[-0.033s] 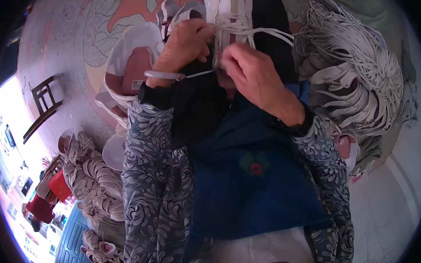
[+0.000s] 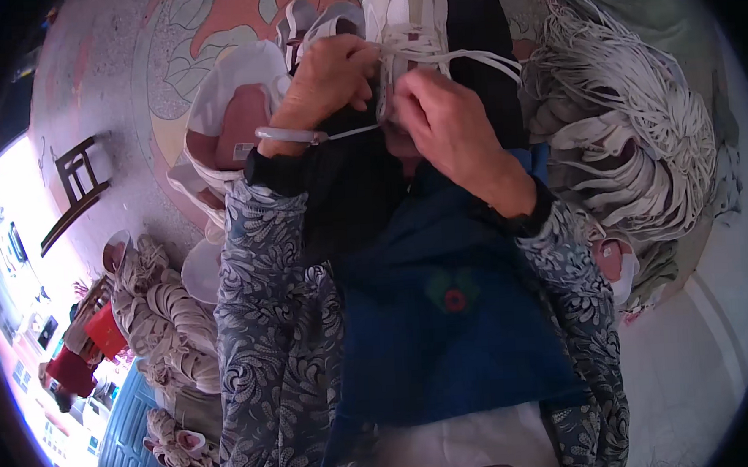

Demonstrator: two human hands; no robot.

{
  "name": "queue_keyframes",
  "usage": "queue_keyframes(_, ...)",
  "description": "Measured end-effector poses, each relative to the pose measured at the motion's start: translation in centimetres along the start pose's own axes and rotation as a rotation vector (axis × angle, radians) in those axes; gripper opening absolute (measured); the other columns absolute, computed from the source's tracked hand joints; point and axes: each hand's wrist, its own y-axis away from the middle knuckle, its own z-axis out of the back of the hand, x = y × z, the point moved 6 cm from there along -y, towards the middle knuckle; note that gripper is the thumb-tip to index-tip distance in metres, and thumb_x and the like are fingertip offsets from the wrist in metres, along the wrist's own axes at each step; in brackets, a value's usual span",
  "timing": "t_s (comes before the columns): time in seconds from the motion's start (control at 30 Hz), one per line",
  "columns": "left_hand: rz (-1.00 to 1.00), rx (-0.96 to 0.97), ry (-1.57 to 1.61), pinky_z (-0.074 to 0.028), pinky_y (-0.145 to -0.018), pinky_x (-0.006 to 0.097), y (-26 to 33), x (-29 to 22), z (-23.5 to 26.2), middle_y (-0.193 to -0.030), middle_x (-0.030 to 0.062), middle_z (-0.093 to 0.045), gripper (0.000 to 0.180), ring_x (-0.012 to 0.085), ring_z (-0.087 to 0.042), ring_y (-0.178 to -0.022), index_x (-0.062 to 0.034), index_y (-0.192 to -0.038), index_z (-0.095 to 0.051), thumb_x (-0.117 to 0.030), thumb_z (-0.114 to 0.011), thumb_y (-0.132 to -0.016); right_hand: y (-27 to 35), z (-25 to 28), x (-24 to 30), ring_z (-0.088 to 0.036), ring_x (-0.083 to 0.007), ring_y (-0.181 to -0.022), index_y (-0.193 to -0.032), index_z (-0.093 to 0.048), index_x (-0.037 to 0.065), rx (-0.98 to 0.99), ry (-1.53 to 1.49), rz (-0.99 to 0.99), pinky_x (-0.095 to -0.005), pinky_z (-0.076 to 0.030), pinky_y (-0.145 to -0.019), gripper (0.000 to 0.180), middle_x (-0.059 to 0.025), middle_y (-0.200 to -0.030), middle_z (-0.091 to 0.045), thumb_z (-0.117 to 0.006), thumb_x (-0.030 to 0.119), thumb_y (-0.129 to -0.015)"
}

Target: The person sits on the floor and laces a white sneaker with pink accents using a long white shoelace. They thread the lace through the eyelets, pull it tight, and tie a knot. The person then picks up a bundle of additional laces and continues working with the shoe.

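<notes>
A white sneaker (image 2: 413,3) lies toe away from me over my dark-clad lap. White shoelaces (image 2: 476,56) cross its tongue, and their loose strands trail right. At the sneaker's left edge, my left hand (image 2: 329,77) is closed, its fingertips pinching where the laces meet the edge. My right hand (image 2: 446,115) is closed at the shoe's near opening; its fingertips are blurred, and what they hold is hidden. From the pale bracelet (image 2: 286,136) on my left wrist, a thin white strand runs taut toward my right fingers.
White shoe uppers with pink insoles (image 2: 242,122) lie by my left arm. A big heap of pale laced uppers (image 2: 631,127) lies at right. More bundled uppers (image 2: 180,328) sit at lower left, near a blue plastic surface (image 2: 131,441). A dark wooden chair (image 2: 75,186) stands at far left.
My right hand has shifted very slightly upward. My left hand and the sneaker look the same.
</notes>
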Motion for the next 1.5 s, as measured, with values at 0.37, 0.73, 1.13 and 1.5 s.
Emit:
queue_keyframes(0.37, 0.0, -0.024, -0.012, -0.051, -0.044, 0.027, 0.5, -0.8, 0.3, -0.067, 0.0074, -0.063, 0.029, 0.0121, -0.059, -0.048, 0.0051, -0.088, -0.063, -0.022, -0.055, -0.094, -1.9, -1.0, -1.2, -0.066, -0.0347, -0.074, -0.09, -0.061, 0.006, -0.133, 0.344, -0.109, -0.0436, -0.053, -0.062, 0.014, -0.014, -0.085, -0.065, -0.061, 0.019, -0.085)
queue_keyframes(0.73, -0.099, -0.175, -0.054, -0.051, -0.046, 0.029, 0.7, -0.9, 0.2, -0.068, 0.0107, -0.066, 0.026, 0.0162, -0.063, -0.052, 0.0024, -0.094, -0.066, -0.023, -0.06, -0.092, -2.1, -1.1, -1.3, -0.066, -0.0334, -0.07, -0.09, -0.064, 0.008, -0.206, 0.318, -0.051, -0.0423, -0.054, -0.06, 0.013, -0.0126, -0.084, -0.065, -0.06, 0.019, -0.084)
queue_keyframes(1.13, -0.538, -0.45, -0.47, -0.052, -0.067, 0.045, 1.8, -1.8, -0.4, -0.079, 0.0186, -0.063, 0.012, 0.0394, -0.064, -0.076, -0.0041, -0.087, -0.065, -0.013, -0.056, -0.086, -2.8, -2.0, -2.2, -0.066, -0.0345, -0.07, -0.086, -0.062, 0.009, -0.105, 0.443, -0.076, -0.0436, -0.052, -0.059, 0.013, -0.012, -0.085, -0.067, -0.056, 0.021, -0.087)
queue_keyframes(1.5, -0.643, -0.464, -0.48, -0.051, -0.07, 0.041, 2.8, -2.6, -0.3, -0.088, 0.0169, -0.065, 0.015, 0.0389, -0.063, -0.079, -0.0016, -0.092, -0.064, -0.013, -0.057, -0.087, -2.6, -2.0, -0.3, -0.067, -0.0284, -0.065, -0.082, -0.06, 0.006, -0.122, 0.576, 0.157, -0.0381, -0.054, -0.055, 0.01, -0.0095, -0.074, -0.064, -0.062, 0.014, -0.077)
